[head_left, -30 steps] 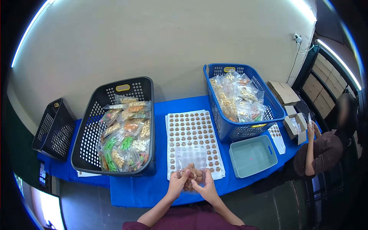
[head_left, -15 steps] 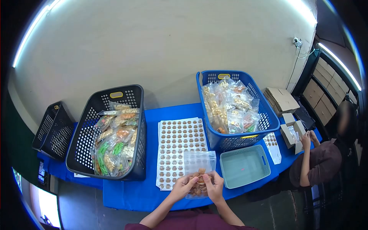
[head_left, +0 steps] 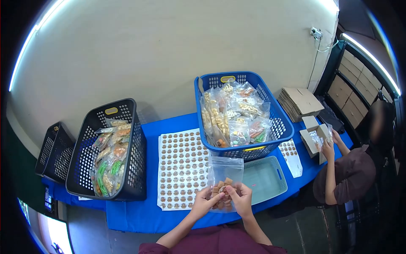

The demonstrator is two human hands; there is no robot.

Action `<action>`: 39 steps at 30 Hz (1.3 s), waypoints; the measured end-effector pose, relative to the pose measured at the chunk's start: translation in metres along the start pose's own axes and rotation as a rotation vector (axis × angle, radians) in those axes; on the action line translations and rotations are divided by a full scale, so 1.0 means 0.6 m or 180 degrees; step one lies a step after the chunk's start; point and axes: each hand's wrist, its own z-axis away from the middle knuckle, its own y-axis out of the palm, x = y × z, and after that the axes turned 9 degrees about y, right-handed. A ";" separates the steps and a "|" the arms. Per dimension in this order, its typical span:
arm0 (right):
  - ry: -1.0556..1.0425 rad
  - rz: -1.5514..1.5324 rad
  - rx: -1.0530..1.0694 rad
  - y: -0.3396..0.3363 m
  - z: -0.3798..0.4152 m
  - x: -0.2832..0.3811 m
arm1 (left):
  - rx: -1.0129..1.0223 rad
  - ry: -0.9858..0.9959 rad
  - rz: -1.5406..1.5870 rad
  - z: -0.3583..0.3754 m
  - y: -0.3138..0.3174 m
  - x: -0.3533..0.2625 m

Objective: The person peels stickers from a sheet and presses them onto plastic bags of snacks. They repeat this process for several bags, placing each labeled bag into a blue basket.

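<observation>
Both of my hands hold a clear zip bag (head_left: 226,168) of brown snack pieces upright, over the front edge of the blue table. My left hand (head_left: 204,205) grips its lower left side, and my right hand (head_left: 242,200) grips the lower right. The two thumbs press on the front of the bag, at a small round sticker (head_left: 224,190) partly covered by them. Fingers behind the bag are mostly hidden. A white sheet of round stickers (head_left: 179,167) lies to the left of the bag. Just behind the right hand is a pale green tray (head_left: 270,182).
A blue basket (head_left: 258,151) and a black basket (head_left: 135,161) hold bagged snacks. Another black basket (head_left: 44,150) stands far left. At right are flattened cardboard (head_left: 302,101), another sticker sheet (head_left: 292,158) and a co-worker (head_left: 351,173) with a bag over an open box (head_left: 311,144).
My view has turned to the right, so the baskets appear further left. My hands keep hold of the bag, thumbs still on the sticker. The co-worker's hands now raise a bag by the box.
</observation>
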 end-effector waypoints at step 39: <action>0.0116 -0.0042 0.0416 -0.112 -0.082 0.024 | 0.0118 0.0097 -0.0195 -0.076 0.081 0.027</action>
